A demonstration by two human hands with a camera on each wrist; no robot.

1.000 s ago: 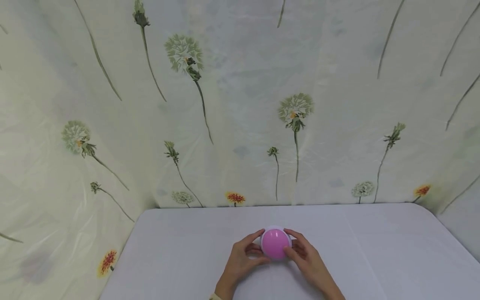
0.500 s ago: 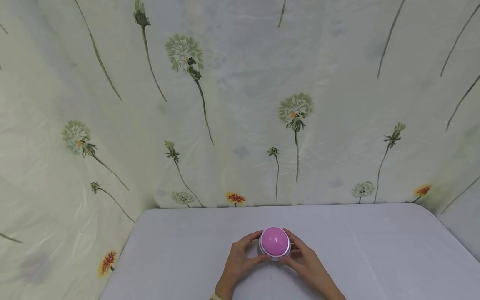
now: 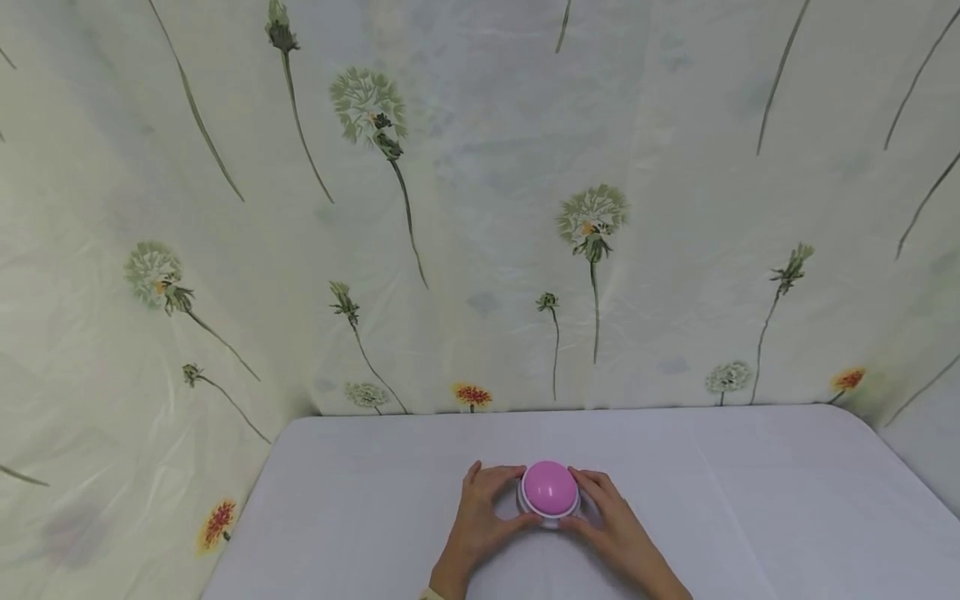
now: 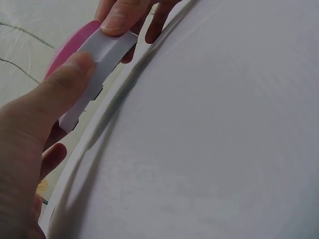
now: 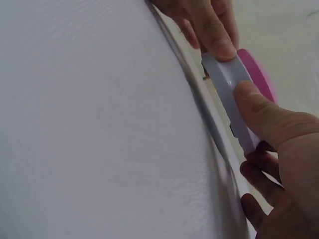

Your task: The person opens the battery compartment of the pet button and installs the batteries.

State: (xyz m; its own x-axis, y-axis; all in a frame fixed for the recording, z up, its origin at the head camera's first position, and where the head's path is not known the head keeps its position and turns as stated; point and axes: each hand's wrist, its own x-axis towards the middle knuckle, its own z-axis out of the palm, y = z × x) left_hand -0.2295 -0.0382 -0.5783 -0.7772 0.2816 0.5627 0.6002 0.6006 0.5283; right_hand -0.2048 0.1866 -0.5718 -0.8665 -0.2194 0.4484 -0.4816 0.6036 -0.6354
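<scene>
A round push button with a glossy pink dome (image 3: 550, 487) and a white base (image 5: 224, 82) is held between both hands near the middle of the table. My left hand (image 3: 478, 512) grips its left side, thumb (image 4: 75, 74) on the base's near edge and a finger at the far edge. From the right, my right hand (image 3: 618, 525) holds it the same way, its thumb (image 5: 256, 107) pressing the white base. The dome faces up toward the head camera. Small dark pads show along the underside in the wrist views, which show the base raised over the cloth.
A white cloth (image 3: 360, 483) covers the table, with rounded far corners. Close behind its far edge hangs a pale curtain (image 3: 480, 208) printed with dandelions, which continues along the left and right sides.
My right thumb has slid from the pink dome down to the white base. The button has tilted slightly, showing more of its near rim. One left finger has lifted.
</scene>
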